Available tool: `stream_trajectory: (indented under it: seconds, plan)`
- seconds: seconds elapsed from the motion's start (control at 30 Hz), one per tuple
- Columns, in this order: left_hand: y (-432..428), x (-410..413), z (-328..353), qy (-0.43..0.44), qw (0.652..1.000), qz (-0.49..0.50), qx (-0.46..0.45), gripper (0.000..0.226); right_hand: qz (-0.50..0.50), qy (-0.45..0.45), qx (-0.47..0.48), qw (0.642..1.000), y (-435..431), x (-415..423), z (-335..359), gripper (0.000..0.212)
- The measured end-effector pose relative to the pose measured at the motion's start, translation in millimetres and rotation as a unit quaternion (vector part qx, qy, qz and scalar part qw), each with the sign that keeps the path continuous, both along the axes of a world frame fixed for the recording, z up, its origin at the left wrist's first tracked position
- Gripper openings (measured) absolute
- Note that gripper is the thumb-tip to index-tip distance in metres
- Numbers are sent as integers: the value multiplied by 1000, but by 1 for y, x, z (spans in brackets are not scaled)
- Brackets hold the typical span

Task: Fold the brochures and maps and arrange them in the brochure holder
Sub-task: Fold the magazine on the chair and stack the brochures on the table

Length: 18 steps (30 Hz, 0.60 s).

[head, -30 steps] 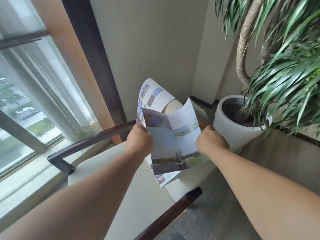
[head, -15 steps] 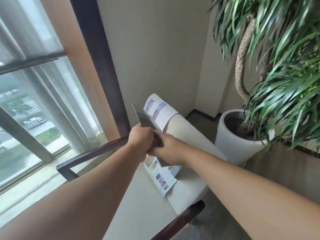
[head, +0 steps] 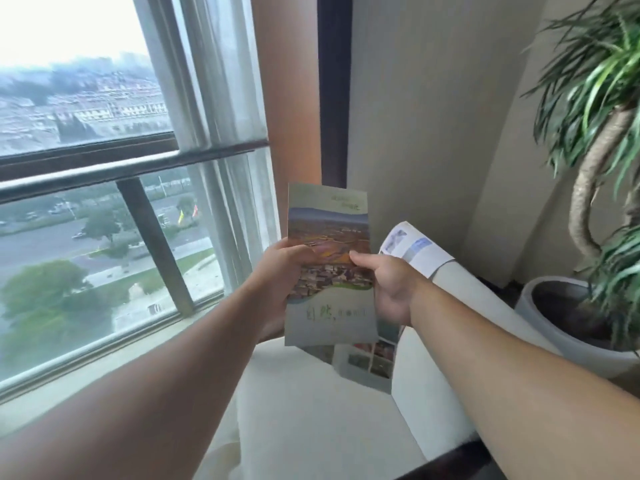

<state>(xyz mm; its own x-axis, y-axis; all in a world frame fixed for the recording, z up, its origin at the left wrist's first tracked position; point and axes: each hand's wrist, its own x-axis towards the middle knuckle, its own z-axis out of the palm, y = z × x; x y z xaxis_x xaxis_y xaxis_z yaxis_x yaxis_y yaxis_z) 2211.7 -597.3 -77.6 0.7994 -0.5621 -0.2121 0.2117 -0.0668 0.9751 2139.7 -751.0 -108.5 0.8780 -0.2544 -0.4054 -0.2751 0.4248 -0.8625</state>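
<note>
A folded brochure (head: pixel 329 223) with a landscape photo and green lettering on its cover stands upright in front of me. My left hand (head: pixel 282 275) grips its left edge, thumb on the cover. My right hand (head: pixel 388 289) pinches its right edge. Another unfolded brochure (head: pixel 414 249) drapes over the back of the cream chair (head: pixel 311 410), and its lower panels (head: pixel 370 360) lie on the seat below the held brochure. No brochure holder is in view.
A large window (head: pixel 104 202) with sheer curtains fills the left. A dark wooden post (head: pixel 334 98) and beige wall stand behind. A potted palm in a white pot (head: pixel 568 327) sits at the right.
The open sheet has been folded shut into a narrow panel and raised upright. My hands came together, then parted to its two edges. My view has lifted toward the window.
</note>
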Motion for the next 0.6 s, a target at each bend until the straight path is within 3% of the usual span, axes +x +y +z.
stream_trajectory:
  seconds: [0.07, 0.2, 0.27, 0.33, 0.37, 0.43, 0.5, 0.6]
  plan:
    - [30, 5, 1, -28, 1000, 12, 3, 34, -18, -17, -44, 999, 36, 5, 9, 33]
    - [85, 9, -1, -169, 977, 102, 85, 28, -64, -59, -163, 983, 94, 9, 24, 13]
    - [109, 12, -1, -150, 978, 120, 80, 58, -59, -80, -175, 980, 114, 9, 35, 13]
    - [130, 12, 3, -79, 992, 78, 56, 87, -49, -90, -168, 980, 129, 8, 42, 35]
    - [139, 13, 2, -42, 997, 49, 36, 86, -43, -93, -162, 981, 136, 8, 44, 40]
    - [150, 14, 4, -14, 999, 21, -24, 56, -24, -103, -178, 978, 148, 9, 45, 36]
    - [156, 11, 10, -22, 997, 61, -41, 33, -20, -99, -194, 976, 158, 10, 44, 36]
    - [162, 7, 21, -50, 990, 131, -28, 34, -33, -76, -209, 974, 168, 10, 48, 53]
